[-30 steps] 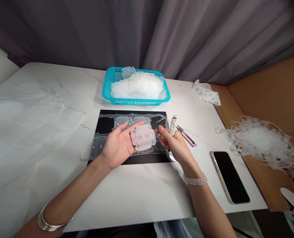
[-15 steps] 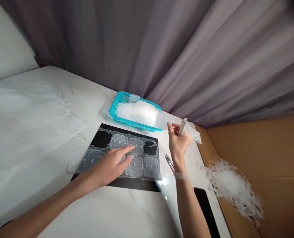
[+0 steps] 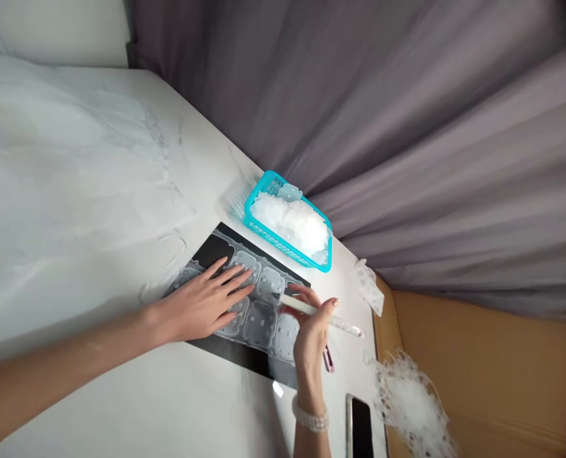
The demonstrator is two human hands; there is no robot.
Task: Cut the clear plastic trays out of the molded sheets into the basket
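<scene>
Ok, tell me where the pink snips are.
In the head view, the pink-handled snips lie on the white tabletop, partly hidden by the right hand, just right of the black mat and above the phone.

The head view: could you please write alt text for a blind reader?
A left hand presses a translucent moulded sheet on a black mat, while the right hand holds a slim white stick. A turquoise basket of translucent scraps stands beyond.
</scene>
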